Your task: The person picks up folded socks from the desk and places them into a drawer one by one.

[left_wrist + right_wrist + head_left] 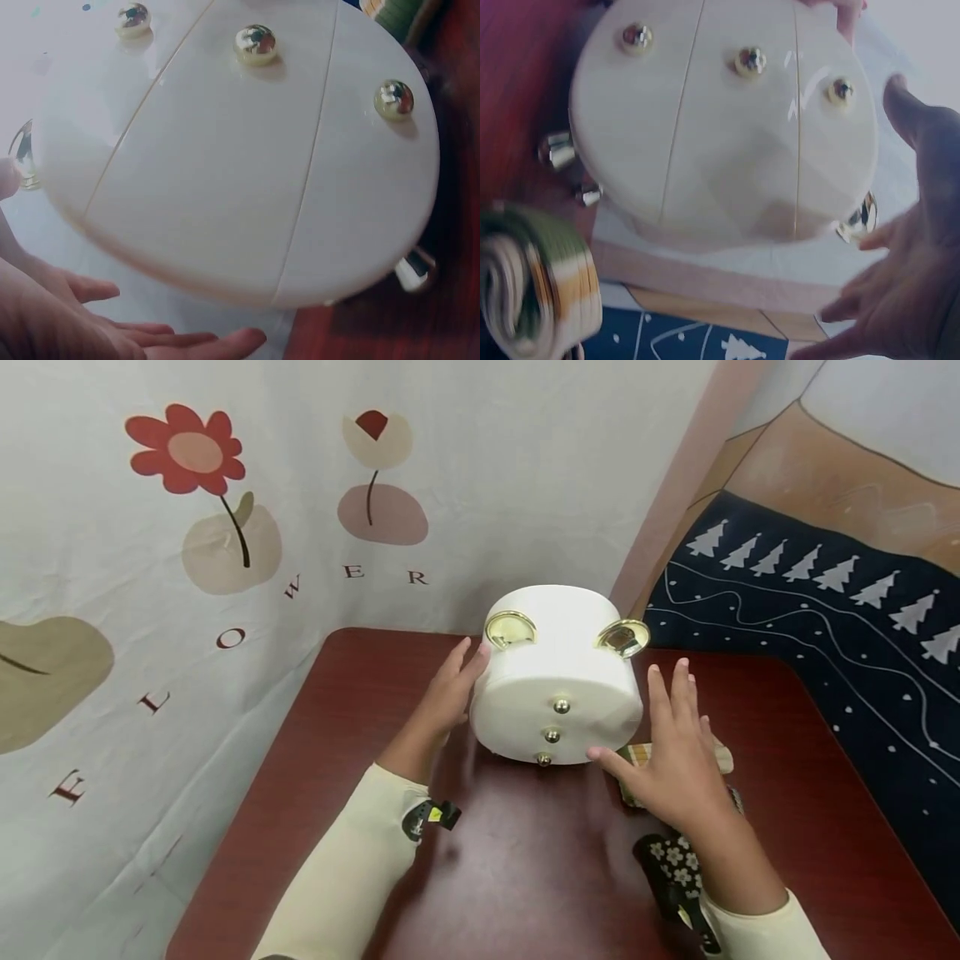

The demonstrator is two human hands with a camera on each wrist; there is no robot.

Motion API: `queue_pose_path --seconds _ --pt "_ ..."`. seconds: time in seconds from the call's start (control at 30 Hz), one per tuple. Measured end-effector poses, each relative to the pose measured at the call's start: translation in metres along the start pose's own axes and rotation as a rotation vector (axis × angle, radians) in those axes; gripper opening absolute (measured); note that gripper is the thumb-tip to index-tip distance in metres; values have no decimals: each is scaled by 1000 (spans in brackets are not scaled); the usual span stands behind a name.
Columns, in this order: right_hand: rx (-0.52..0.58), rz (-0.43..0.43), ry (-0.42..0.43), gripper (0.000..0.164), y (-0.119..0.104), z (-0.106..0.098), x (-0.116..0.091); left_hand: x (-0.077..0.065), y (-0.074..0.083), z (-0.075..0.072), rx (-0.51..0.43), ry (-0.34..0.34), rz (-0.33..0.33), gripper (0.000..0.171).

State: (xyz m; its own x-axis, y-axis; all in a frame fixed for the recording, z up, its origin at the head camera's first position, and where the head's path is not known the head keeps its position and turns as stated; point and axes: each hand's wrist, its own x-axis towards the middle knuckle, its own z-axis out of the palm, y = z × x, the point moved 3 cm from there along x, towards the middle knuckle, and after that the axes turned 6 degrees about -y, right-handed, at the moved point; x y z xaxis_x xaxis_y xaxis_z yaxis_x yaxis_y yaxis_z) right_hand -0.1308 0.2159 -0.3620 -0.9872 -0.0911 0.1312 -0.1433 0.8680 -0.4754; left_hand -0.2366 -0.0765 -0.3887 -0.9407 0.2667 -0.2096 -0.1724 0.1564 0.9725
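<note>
A small white chest of drawers (557, 718) with a rounded oval front stands toward the back of the table. Three round gold knobs run down its front, and two gold ear-shaped pieces (511, 629) sit on top. Seams between the drawers show in the left wrist view, along with a short gold foot (415, 270). My left hand (450, 689) is at the chest's left side, fingers extended and fingertips right by its upper edge. On the other side my right hand (678, 760) is spread with straight fingers, its thumb overlapping the lower right front; nothing is in its grasp.
A rolled striped cloth (544, 281) in green, orange and white lies right of the chest, partly behind my right hand. By my right forearm is a black item with white flowers (675, 864). Behind the dark red table (495, 877) hangs a flower-printed curtain (480, 485).
</note>
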Motion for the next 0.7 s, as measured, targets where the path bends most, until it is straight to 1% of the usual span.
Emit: queue_pose_path --seconds 0.13,0.27,0.43,0.53,0.7 --pt "58 -71 170 124 -10 8 0 5 2 6 -9 33 14 88" --pt "126 -177 340 117 -18 20 1 8 5 10 -5 47 33 90" --pt "205 -292 507 112 -30 35 1 9 6 13 -19 50 26 91" --pt "240 -341 599 103 -37 43 1 8 7 14 -22 48 27 91" --pt "271 -403 769 80 -46 53 2 8 8 16 -12 47 38 90"
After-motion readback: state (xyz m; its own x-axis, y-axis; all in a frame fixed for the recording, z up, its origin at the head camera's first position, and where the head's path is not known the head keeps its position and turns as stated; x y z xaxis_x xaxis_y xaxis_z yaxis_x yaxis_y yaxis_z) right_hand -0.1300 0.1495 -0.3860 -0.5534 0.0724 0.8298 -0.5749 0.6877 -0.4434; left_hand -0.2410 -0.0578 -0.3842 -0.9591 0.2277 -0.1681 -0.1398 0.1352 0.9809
